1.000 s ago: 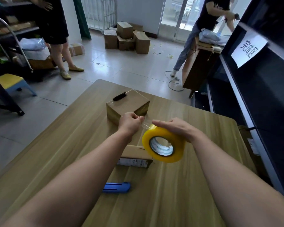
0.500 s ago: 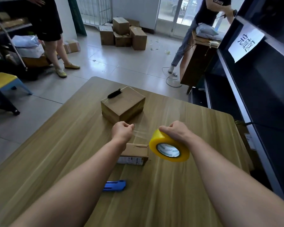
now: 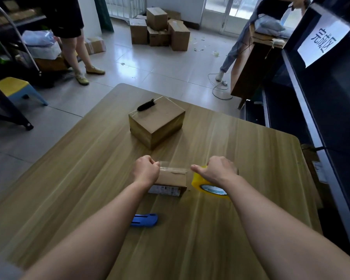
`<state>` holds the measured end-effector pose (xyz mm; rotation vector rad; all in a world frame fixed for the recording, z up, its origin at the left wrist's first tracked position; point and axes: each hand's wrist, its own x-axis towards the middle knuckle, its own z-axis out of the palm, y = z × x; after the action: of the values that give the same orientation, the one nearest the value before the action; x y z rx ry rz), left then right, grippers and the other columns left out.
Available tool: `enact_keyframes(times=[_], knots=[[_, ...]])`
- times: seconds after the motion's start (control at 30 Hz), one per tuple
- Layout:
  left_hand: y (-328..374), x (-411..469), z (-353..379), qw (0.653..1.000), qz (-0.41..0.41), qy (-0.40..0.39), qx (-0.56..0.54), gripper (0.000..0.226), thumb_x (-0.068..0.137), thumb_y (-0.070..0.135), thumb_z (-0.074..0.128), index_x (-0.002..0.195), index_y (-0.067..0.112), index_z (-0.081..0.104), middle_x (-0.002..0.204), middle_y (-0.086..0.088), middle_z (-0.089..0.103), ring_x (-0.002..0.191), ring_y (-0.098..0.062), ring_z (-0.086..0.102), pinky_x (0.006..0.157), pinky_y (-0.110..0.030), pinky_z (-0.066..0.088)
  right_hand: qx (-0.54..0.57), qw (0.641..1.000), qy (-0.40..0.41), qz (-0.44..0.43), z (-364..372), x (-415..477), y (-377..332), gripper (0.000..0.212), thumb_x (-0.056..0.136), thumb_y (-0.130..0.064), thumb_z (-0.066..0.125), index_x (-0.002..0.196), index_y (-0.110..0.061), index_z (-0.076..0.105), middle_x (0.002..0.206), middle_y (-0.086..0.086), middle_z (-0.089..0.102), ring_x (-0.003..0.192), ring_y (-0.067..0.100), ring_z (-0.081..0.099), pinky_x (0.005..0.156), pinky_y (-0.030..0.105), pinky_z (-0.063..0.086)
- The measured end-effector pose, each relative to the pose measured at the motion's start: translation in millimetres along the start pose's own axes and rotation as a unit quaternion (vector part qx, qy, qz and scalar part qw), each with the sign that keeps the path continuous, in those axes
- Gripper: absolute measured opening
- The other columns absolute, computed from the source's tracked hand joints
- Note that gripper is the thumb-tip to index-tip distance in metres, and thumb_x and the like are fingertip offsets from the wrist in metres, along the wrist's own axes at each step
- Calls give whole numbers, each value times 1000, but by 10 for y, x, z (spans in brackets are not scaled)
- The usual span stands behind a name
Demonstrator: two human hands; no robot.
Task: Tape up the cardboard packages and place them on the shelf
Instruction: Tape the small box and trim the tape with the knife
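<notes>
Wooden desk (image 3: 251,158) carries a small cardboard package (image 3: 171,179) just beneath the gap between the left hand (image 3: 147,171), pinching the clear strip (image 3: 173,168) by its free end, and the right hand (image 3: 218,170), gripping the yellow tape roll (image 3: 204,185). Any slack or tilt could lay the strip down crooked or wrinkled.

A packing room: stacked cardboard boxes (image 3: 159,29) on tiled floor, labelled dark shelf (image 3: 331,93).
</notes>
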<state>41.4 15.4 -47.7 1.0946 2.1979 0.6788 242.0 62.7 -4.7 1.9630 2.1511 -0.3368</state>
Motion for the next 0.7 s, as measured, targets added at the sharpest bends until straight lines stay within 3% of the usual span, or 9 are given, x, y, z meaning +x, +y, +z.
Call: enact_keyframes(times=[0.17,0.3,0.47,0.7], knots=[[-65,-64,71,999,14,-1,46,21,94,38,54,81,22,56,85,2,59,82,-19,58,76,-39,53,-9,1000,-25,10,80,40,1,78,79,-86,33,87,-13,59,93,6,64,86,24,62,73,34,50],[-74,-109,98,990,42,27,134,25,96,41,48,94,19,60,92,0,63,90,-21,58,88,-40,45,-20,999,-28,19,146,81,-13,73,82,-83,33,89,-14,56,99,6,65,92,26,63,80,37,54],[-97,-65,115,983,42,31,175,27,97,41,45,98,18,60,95,0,64,91,-20,57,86,-38,40,-37,999,-23,18,181,112,-70,76,84,-82,35,104,-13,62,102,6,63,94,26,61,76,34,48],[-130,-19,139,978,45,33,199,28,97,41,45,99,18,61,98,-1,65,94,-22,58,85,-39,40,-44,999,-28,16,255,142,-96,69,84,-81,34,88,-14,52,90,4,58,82,22,56,74,34,51]])
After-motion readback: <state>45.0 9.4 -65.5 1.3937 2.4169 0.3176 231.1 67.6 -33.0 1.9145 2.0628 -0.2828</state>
